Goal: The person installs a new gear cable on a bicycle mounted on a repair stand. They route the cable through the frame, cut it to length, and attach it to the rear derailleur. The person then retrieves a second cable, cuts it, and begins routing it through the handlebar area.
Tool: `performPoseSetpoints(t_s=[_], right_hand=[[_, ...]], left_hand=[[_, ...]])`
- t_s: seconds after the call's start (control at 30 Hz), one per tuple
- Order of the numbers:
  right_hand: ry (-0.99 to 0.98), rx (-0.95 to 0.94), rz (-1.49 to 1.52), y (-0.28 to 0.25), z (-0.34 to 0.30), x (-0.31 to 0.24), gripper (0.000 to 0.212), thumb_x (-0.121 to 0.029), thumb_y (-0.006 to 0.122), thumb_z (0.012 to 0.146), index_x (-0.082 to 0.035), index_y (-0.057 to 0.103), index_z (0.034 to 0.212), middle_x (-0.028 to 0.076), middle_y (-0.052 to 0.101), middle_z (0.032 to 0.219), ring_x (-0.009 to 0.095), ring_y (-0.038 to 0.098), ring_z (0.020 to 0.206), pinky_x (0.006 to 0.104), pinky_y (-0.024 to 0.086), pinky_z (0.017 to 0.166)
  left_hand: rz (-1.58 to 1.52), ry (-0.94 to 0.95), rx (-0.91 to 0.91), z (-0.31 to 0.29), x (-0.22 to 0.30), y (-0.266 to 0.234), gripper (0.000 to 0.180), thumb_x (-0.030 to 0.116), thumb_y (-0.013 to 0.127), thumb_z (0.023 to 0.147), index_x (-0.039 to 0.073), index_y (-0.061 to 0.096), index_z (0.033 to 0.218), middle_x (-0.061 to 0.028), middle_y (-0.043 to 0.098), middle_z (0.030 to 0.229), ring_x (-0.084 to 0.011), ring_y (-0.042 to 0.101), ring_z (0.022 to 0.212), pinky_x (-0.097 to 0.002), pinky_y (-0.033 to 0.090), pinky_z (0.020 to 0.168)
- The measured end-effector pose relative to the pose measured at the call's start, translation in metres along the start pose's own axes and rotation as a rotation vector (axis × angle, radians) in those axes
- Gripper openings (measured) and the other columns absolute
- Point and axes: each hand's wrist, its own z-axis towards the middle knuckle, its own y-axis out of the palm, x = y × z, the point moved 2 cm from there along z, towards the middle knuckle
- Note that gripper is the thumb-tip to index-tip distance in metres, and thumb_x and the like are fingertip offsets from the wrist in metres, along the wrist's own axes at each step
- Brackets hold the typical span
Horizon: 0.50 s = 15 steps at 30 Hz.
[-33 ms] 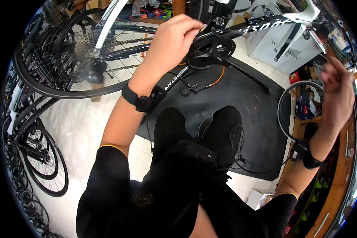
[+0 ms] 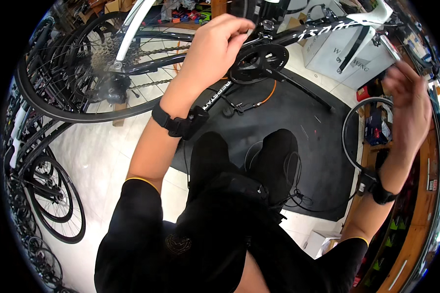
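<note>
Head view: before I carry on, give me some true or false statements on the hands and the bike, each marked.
1. The left hand is raised near the bike. True.
2. The right hand is pressed flat on the mat. False: it is raised out to the right, its fingers blurred.
3. Only the left arm wears a black wristband. False: the right arm wears one too.
4. The rear wheel is on the left side of the view. True.
5. The mat is white. False: it is black.
</note>
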Motion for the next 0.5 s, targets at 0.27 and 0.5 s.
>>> performPoseSetpoints(t_s=[0.27,0.5], right_hand=[[-0.260,-0.157,0.396,0.095,0.056,-0.019,0.033,-0.019,0.040,0.101,0.008,0.057,0.111,0.020,0.063,0.102,0.026,0.063,0.091,0.0328,0.050,0.083],[-0.234,-0.357,0.314,0.131,0.064,-0.012,0.031,-0.018,0.043,0.100,0.006,0.062,0.100,0.019,0.067,0.091,0.021,0.067,0.074,0.0293,0.057,0.069]], left_hand=[[-0.255,-0.184,0.175,0.001,-0.010,-0.008,0.041,0.002,0.064,0.084,0.003,0.054,0.124,-0.0087,0.060,0.107,-0.0132,0.063,0.086,-0.0249,0.050,0.075],[-0.040,0.101,0.146,0.032,0.018,-0.012,0.022,0.005,0.064,0.087,-0.001,0.064,0.108,-0.0070,0.066,0.095,-0.0109,0.062,0.075,-0.0227,0.050,0.068]])
